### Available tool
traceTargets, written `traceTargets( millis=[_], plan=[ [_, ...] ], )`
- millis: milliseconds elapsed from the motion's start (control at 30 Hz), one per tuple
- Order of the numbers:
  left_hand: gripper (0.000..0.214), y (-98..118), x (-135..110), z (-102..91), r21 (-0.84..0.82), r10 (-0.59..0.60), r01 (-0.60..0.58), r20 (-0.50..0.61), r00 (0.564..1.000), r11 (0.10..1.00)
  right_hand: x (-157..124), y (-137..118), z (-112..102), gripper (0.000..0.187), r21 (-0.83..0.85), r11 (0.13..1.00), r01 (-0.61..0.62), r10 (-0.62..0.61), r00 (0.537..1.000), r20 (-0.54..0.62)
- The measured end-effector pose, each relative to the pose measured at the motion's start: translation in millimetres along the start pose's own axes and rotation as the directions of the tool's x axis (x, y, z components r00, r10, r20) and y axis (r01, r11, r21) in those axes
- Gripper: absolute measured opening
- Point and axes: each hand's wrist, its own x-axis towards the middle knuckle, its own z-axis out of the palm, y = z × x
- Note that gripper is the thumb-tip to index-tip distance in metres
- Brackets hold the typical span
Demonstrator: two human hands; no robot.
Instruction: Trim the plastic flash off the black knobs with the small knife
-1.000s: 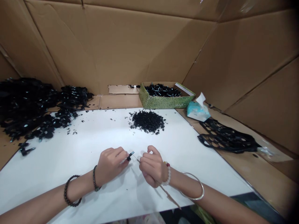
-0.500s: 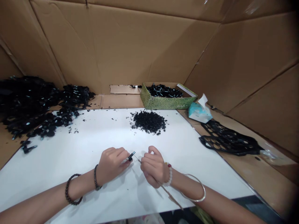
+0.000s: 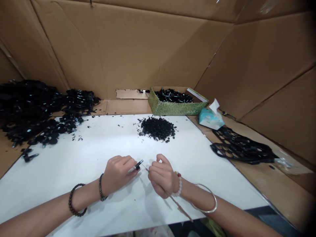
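we pinch a small black peg [image 3: 138, 166] in our left hand [image 3: 118, 174], fingers [image 3: 129, 163] pressed together | right hand [image 3: 161, 177] curled, fingers pinching a thin stick [image 3: 179, 208], tip just beside the peg | step: working tip to peg | next, we judge: steady alignment

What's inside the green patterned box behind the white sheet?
The green patterned box holds a heap of small black parts; its front wall hides the lower layers and floor.
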Motion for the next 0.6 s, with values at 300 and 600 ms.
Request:
traceTargets(
  millis=[300, 600],
  plan=[
    [0.007, -0.7, 0.4, -0.6, -0.011, 0.027, -0.027, 0.000, 1.000, 1.000, -1.2, 1.3, 1.9, 0.010, -0.005, 1.000, 0.009, -0.009, 1.000, -0.003],
    [0.008, -1.7, 1.8, -1.1, 0.017, 0.053, -0.053, 0.017, 0.998, 0.998, 0.1, -0.2, 4.4, 0.012, -0.144, 0.988, 0.050, -0.050, 0.999, 0.007]
  ],
)
